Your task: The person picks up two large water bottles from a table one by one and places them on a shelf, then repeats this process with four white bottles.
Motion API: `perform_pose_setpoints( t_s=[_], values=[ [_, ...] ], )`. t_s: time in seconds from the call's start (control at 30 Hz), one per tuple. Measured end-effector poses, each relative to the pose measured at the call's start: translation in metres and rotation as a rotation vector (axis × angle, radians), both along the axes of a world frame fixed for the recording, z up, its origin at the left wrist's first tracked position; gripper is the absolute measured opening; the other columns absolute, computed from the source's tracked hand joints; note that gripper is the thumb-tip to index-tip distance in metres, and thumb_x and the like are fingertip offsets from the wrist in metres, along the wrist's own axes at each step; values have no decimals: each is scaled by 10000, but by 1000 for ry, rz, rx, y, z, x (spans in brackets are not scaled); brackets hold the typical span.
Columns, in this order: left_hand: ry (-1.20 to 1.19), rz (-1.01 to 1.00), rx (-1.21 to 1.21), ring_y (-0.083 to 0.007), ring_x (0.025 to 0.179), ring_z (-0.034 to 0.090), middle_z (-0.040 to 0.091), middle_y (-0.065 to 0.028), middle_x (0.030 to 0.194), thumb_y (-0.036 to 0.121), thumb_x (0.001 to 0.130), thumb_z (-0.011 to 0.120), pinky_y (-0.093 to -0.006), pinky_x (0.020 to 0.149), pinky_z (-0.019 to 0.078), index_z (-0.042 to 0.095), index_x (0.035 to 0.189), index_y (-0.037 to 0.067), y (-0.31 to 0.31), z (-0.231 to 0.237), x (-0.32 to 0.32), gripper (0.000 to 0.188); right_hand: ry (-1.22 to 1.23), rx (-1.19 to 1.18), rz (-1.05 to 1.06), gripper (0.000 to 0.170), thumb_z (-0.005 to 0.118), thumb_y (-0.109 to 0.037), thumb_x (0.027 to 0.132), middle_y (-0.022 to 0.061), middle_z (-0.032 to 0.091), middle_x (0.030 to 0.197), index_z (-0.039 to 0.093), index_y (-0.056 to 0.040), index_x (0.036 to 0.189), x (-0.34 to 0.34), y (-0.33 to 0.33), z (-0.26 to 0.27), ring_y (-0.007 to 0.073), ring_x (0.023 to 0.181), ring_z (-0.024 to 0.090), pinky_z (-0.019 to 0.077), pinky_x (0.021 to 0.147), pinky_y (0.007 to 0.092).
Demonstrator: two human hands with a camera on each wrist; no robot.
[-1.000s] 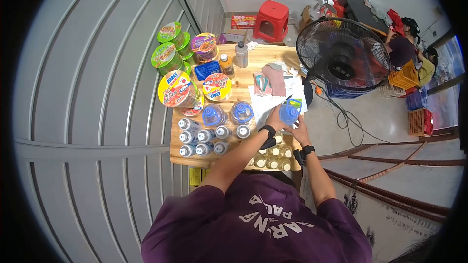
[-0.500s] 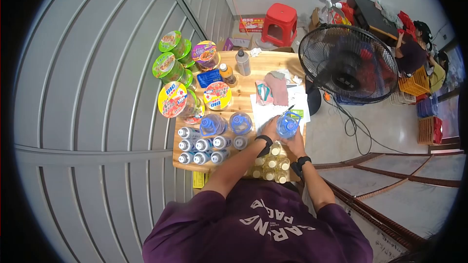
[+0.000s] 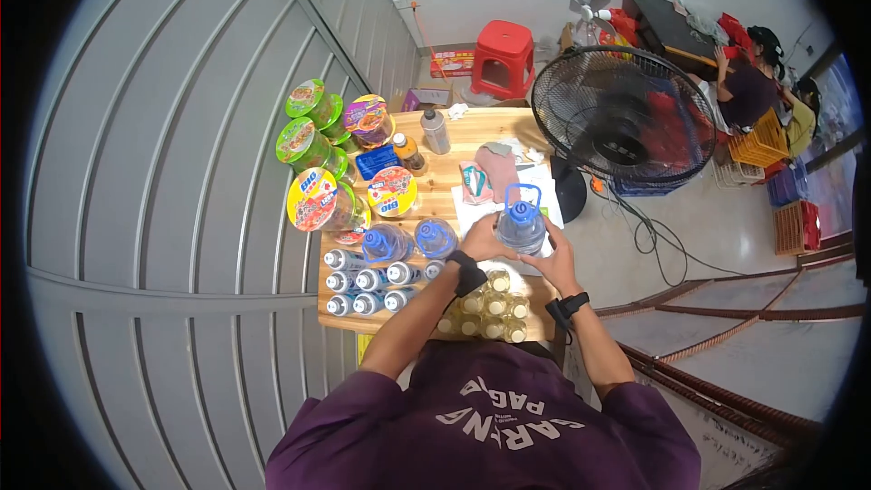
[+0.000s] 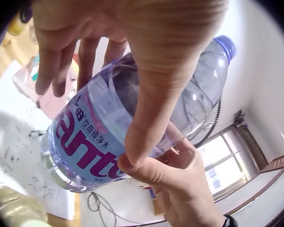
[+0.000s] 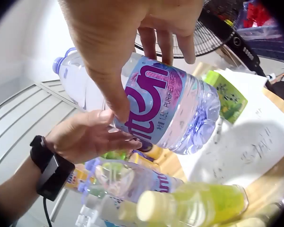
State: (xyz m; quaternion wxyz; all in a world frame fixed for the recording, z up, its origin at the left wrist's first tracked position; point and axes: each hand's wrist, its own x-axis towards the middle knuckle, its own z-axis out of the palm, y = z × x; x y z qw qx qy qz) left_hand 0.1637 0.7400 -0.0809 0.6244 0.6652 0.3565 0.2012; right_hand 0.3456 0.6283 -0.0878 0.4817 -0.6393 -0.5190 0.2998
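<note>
Tilted since the earlier frame, its blue handle [image 3: 523, 189] now pointing forward, the water bottle [image 3: 521, 229] is over the written-on paper [image 5: 258, 146], with left hand [image 3: 484, 238] and right hand [image 3: 554, 265] gripping opposite sides, presumably to steady its bulk.

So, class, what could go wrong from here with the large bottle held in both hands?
The large bottle could slip if the left hand or right hand loosens. Lowering it carelessly might topple the small yellow bottles clustered close by, or crumple the paper nearby.
</note>
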Motion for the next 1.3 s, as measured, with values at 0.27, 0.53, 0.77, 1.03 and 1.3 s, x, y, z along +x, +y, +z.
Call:
perform_pose_setpoints(
  t_s=[0.27,0.53,0.77,1.03,1.3],
  values=[
    [-260,39,-211,-199,1278,485,543,-104,1357,35,643,892,-342,1082,414,433,1410,-24,-29,59,-3,896,380,24,38,937,879,-109,687,133,529,1376,373,11,1466,-8,-16,42,210,1250,519,443,1027,364],
    [-261,-161,-155,-197,1211,544,575,-84,1327,70,645,898,-341,1049,430,467,1403,2,-73,90,-5,875,361,109,-98,1021,870,-105,710,146,450,1456,259,-11,1523,-33,-92,79,212,1289,483,428,1058,379],
    [-225,-416,-312,-185,1129,595,629,-104,1239,63,650,891,-339,998,473,530,1340,-16,-135,101,3,783,184,89,-303,1138,819,-124,775,178,318,1526,0,-63,1561,-72,-188,95,214,1380,358,327,1126,371],
    [-131,-860,-213,-179,1101,594,643,-100,1211,85,625,907,-323,949,495,535,1345,-21,-222,102,13,818,135,216,-807,1099,813,-109,747,187,408,1460,57,-46,1542,-150,-294,90,275,1340,446,370,1099,388],
    [-15,-1255,-258,-178,1034,633,673,-95,1139,82,650,897,-332,928,507,578,1260,-17,-344,97,18,695,206,194,-1165,1146,804,-141,783,218,279,1536,-42,-57,1551,-221,-419,87,285,1391,372,327,1123,391]
  ],
)
